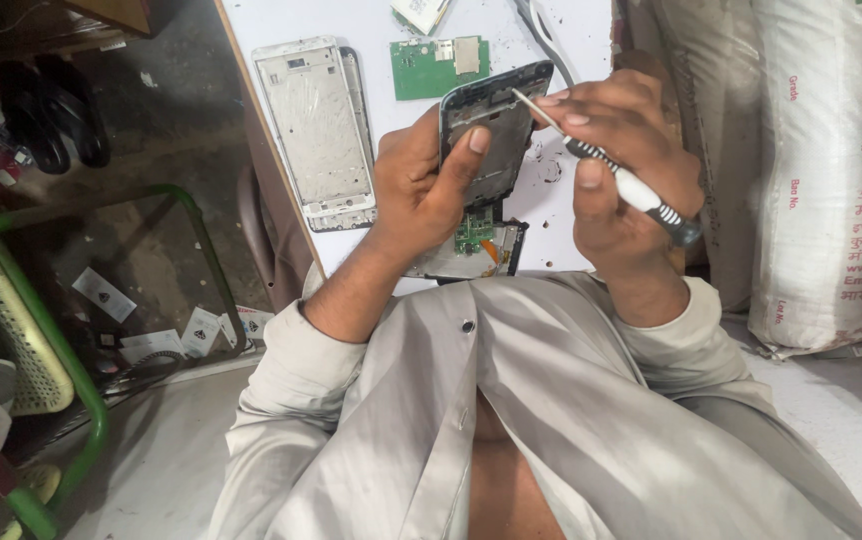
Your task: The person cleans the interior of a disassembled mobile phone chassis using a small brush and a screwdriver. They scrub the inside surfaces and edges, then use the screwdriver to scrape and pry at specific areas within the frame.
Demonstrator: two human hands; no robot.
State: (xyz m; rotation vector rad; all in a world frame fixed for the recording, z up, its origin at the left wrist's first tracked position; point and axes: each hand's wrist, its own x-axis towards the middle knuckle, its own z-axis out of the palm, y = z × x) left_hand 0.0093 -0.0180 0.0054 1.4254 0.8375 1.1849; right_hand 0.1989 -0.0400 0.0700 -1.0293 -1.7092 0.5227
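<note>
While tilted up off the white tabletop (571, 30) near its front edge, opened phone (491, 135) clamped in left hand (421, 190), steadied for screwdriver (611, 175) pinched in right hand (621, 170).

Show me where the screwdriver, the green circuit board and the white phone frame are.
screwdriver (629, 188): head view, on its white handle.
green circuit board (421, 70): head view, on its bare green face.
white phone frame (316, 130): head view, on its middle plate.

White bench (581, 40): a silver phone frame (316, 130) lies flat near its left edge. A green circuit board (438, 67) lies toward the far edge, just right of the frame. Left of the bench, a green metal rack (81, 400) stands on the floor. Right of the bench, white printed sacks (816, 170) are stacked upright.
</note>
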